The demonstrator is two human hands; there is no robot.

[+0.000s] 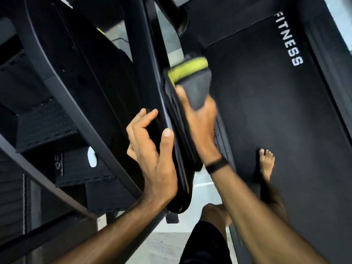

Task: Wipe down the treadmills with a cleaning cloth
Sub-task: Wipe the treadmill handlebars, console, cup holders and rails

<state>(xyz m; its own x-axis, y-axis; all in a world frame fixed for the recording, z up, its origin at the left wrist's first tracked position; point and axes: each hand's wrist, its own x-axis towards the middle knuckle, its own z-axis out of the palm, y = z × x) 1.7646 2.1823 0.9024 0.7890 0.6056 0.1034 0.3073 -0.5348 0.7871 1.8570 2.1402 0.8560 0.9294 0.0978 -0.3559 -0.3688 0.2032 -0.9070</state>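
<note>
A black treadmill handrail [181, 164] runs down the middle of the head view, beside the black running belt [266, 115] marked FITNESS. My right hand [200, 121] grips a grey and yellow-green cleaning cloth [192, 79] and holds it against the upper right side of the handrail. My left hand [152, 149] grips the handrail from the left, fingers curled over its edge and thumb on its face. The far end of the cloth is blurred.
Black stepped machine parts [57, 130] fill the left side. My bare feet [266, 164] stand on the belt. A strip of pale floor [167, 242] shows between the machines. The treadmill's right side rail [323, 73] borders the belt.
</note>
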